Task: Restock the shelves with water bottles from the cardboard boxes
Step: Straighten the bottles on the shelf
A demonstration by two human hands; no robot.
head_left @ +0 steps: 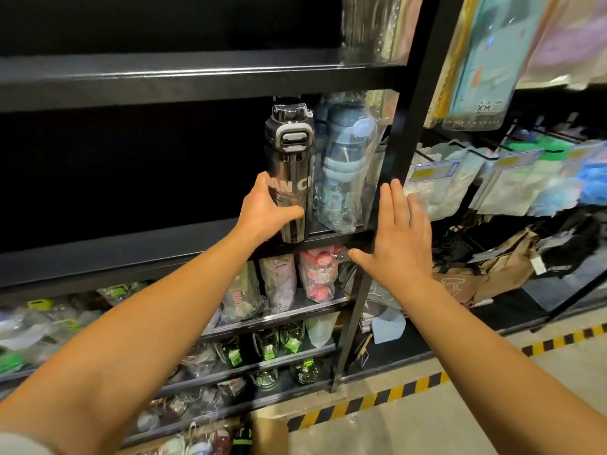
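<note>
A dark smoke-coloured water bottle (290,165) in clear wrap, with a grey flip lid and white lettering, stands upright at the front edge of a black shelf (164,238). My left hand (264,210) grips its lower body, thumb across the front. Right beside it stands a pale blue wrapped bottle (345,165). My right hand (399,236) is held flat with straight fingers in front of the black shelf post (407,133), to the right of the blue bottle, holding nothing. A corner of a cardboard box (269,435) shows at the bottom.
The shelf left of the dark bottle is dark and bare. Lower shelves hold several wrapped bottles, pink (317,274), purple and green-lidded. Hanging packaged goods (512,182) fill the rack on the right. Yellow-black hazard tape (377,397) marks the floor.
</note>
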